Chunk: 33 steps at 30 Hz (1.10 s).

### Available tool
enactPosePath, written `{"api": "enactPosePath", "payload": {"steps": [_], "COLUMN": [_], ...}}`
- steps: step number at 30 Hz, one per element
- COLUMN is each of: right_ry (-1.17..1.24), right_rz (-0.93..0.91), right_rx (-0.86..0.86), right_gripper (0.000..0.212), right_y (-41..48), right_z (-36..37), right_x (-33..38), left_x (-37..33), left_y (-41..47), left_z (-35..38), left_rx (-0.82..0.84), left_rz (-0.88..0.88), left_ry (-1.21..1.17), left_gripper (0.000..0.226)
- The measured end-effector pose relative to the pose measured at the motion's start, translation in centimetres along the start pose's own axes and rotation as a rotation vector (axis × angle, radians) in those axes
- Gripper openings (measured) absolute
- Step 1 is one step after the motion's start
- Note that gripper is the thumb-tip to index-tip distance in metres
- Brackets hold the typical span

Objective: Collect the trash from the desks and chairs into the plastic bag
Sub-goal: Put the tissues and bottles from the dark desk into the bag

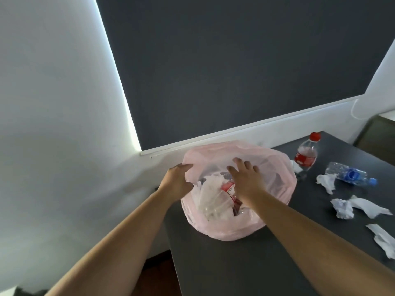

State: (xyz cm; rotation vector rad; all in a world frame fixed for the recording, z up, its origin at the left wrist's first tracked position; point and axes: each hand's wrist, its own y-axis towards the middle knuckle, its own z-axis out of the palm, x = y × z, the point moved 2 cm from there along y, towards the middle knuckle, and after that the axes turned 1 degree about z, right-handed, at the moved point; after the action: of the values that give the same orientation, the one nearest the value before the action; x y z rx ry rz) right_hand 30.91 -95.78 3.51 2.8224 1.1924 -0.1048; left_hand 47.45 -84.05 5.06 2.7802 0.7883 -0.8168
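Plastic bag (pixel 277 180) near worktop (pixel 235 263) left edge: probably limp, light, slippery. Left hand (pixel 177 180) grips rim; right hand (pixel 245 182) fingers (pixel 237 161) spread, released.

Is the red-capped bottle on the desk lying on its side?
No, the red-capped bottle stands upright on the desk just right of the pink bag; the blue-capped bottle is the one lying down.

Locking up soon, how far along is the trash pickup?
The pink bag holds crumpled paper and a red-labelled bottle. Left hand grips its rim; right hand spreads over the opening. A red-capped bottle, a blue-capped bottle and tissues remain on the desk.
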Motion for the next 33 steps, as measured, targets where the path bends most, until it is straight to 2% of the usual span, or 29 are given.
{"api": "enactPosePath", "payload": {"steps": [2,4,5,7,9,11,14,17,20,23,27,33], "right_ry": [-0.045,-0.025,0.006,0.140,0.319,0.406,0.451,0.596,0.593,0.604,0.596,0.594], "right_rz": [0.028,0.191,0.323,0.578,0.712,0.718,0.729,0.800,0.773,0.728,0.718,0.637], "right_rx": [-0.184,-0.252,-0.205,0.004,0.234,0.307,0.171,0.000,-0.067,-0.104,-0.072,0.077], "right_gripper": [0.045,0.038,0.039,0.045,0.048,0.040,0.028,0.039,0.053,0.057,0.061,0.065], "right_y": [-0.3,-1.1,-1.6,-2.7,-3.4,-3.9,-4.2,-4.8,-5.9,-7.8,-10.5,-15.3], "right_z": [-1.8,-2.6,-2.5,-1.5,-0.1,1.1,1.2,-0.2,-1.1,-1.7,-1.9,-1.8], "right_x": [-1.7,-4.2,-5.4,-7.7,-8.9,-9.4,-10.2,-11.9,-14.2,-16.3,-18.8,-20.8], "left_x": [-0.2,-0.6,-0.7,-1.3,-2.1,-2.9,-4.2,-5.6,-7.4,-9.9,-12.9,-16.0], "left_y": [0.1,0.2,0.2,0.3,0.3,0.2,-0.3,-1.1,-2.3,-4.3,-7.3,-12.0], "left_z": [-0.1,-0.1,-0.1,0.1,0.3,0.6,1.0,1.7,2.5,3.6,5.6,9.7], "left_rx": [0.000,-0.004,-0.006,-0.010,-0.012,-0.008,-0.009,-0.013,-0.011,-0.012,-0.001,0.086], "left_rz": [-0.001,-0.004,-0.008,-0.014,-0.022,-0.019,0.016,0.025,0.028,0.033,0.036,0.043], "left_ry": [0.002,-0.013,-0.018,-0.025,-0.034,-0.039,-0.040,-0.064,-0.064,-0.054,-0.093,-0.091], "left_gripper": [0.063,0.064,0.064,0.066,0.067,0.068,0.066,0.069,0.072,0.072,0.073,0.066]}}
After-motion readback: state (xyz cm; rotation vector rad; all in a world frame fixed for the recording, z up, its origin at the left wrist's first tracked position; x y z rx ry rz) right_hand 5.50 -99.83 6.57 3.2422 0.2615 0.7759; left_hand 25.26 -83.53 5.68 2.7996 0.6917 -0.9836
